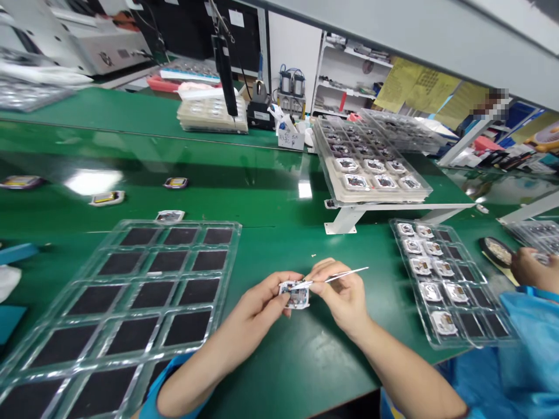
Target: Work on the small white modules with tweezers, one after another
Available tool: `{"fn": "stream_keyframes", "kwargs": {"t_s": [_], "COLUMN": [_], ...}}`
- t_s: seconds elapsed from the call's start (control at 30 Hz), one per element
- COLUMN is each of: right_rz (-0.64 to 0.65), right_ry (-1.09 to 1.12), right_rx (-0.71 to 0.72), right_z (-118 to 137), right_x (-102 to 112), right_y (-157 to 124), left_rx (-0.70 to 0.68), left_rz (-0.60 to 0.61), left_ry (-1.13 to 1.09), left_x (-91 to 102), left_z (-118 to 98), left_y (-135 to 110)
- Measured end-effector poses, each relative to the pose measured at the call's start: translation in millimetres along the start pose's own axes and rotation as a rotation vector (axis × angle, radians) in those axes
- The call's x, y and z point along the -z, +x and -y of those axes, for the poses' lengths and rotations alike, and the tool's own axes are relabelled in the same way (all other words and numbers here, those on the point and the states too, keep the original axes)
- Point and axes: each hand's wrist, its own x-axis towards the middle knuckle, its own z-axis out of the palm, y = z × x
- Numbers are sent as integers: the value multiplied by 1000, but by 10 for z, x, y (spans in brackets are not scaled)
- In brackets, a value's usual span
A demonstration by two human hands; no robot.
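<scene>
My left hand (262, 299) pinches a small white square module (295, 294) with a circuit board inside, holding it just above the green bench. My right hand (343, 294) grips metal tweezers (336, 276), whose tips touch the top of the module. A clear tray (425, 285) at the right holds several of the same modules. A large clear tray (131, 302) with dark empty pockets lies at the left.
A raised white stand (379, 206) carries stacked trays of modules. Loose modules (107, 198) lie on the green surface at far left. Another person's hand (530, 267) and blue sleeve sit at the right edge by a black dish (495, 250). Machines and shelves line the back.
</scene>
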Motion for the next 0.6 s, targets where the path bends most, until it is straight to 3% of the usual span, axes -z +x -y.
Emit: {"fn": "stream_keyframes", "kwargs": {"t_s": [0.37,0.6], "right_rz": [-4,-25], "right_ry": [87,111], "right_rx": [-18,-81], "right_z": [-3,-38], "right_x": [-6,-9], "right_y": [-6,-18], "left_rx": [40,136], "left_rz": [-8,-38], "left_ry": [-36,-166], "left_x": [13,-29], "left_z": [0,67], "left_y": [-11,19]}}
